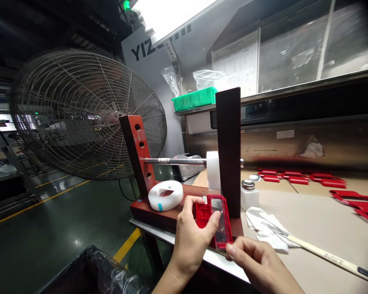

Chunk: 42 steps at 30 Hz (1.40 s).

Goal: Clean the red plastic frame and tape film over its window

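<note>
My left hand [191,237] is closed around a red plastic frame [204,214], with its thumb pressed across the front. The frame has a ribbed solid section on the left and a tall opening on the right, where a see-through, shiny sheet shows. At the lower right corner of the frame, my right hand [257,259] pinches its edge between thumb and fingertips. Just above the frame, a white roll [213,169] sits on a metal rod [178,161] between two dark uprights. A second roll of clear film [165,196] lies on the wooden base, left of my left hand.
Several red plastic parts [299,177] lie on the cardboard-covered bench at right. Nearer are a white bottle with metal cap [249,195], a crumpled white cloth [268,228] and a long-handled brush [325,255]. A large fan [88,114] and a bag-lined bin [104,273] stand left.
</note>
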{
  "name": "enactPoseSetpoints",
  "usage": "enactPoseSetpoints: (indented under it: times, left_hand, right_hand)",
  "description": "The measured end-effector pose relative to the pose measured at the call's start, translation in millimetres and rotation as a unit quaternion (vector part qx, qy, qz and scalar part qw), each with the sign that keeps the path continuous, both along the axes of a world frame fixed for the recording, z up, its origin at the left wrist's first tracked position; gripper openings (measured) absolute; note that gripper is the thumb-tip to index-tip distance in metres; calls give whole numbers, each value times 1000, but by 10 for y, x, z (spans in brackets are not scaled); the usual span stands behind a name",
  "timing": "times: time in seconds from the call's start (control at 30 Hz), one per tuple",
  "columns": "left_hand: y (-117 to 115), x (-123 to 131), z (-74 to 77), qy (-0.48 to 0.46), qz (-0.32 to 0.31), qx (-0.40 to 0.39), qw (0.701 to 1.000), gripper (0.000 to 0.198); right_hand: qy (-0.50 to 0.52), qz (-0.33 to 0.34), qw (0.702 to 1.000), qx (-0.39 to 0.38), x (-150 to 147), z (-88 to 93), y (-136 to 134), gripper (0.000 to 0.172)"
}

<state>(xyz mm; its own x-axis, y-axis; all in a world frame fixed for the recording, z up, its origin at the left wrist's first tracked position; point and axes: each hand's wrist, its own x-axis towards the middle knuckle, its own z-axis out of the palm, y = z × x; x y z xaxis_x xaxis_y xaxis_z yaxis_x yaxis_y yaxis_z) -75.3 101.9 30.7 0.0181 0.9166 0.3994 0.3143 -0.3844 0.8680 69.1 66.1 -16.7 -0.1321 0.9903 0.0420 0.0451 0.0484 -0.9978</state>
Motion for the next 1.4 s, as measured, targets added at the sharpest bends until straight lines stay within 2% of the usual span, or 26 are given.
enactPoseSetpoints:
  times: [0.23, 0.5, 0.6, 0.73, 0.83, 0.97, 1.2, 1.4]
  left_hand:
    - [8, 12, 6, 2, 11, -8, 1000, 27]
    - [12, 15, 9, 10, 15, -11, 1000, 27]
    - [12, 11, 12, 9, 11, -11, 1000, 26]
    - [17, 12, 18, 20, 27, -7, 999, 27]
    - [26, 19, 18, 25, 30, -8, 999, 26]
    - [25, 29, 11, 30, 27, -11, 999, 25]
    - [8, 39, -1, 30, 16, 46, 998, 18]
    - [35, 49, -13, 32, 18, 61, 997, 18]
  right_hand:
    - [12, -14, 1000, 6, -25, 13, -18, 60]
    - [-21, 21, 999, -15, 16, 29, -5, 61]
    - [-82, 17, 996, 1, 68, 21, -36, 61]
    - [-117, -38, 990, 69, 160, 78, -94, 48]
    - [-172, 4, 976, 134, 181, 179, -95, 34]
    - [-275, 54, 939, 197, 119, 293, -56, 25]
    - [-401, 60, 884, 231, 60, 300, -17, 24]
    - [-415, 54, 873, 252, 125, 350, -5, 22]
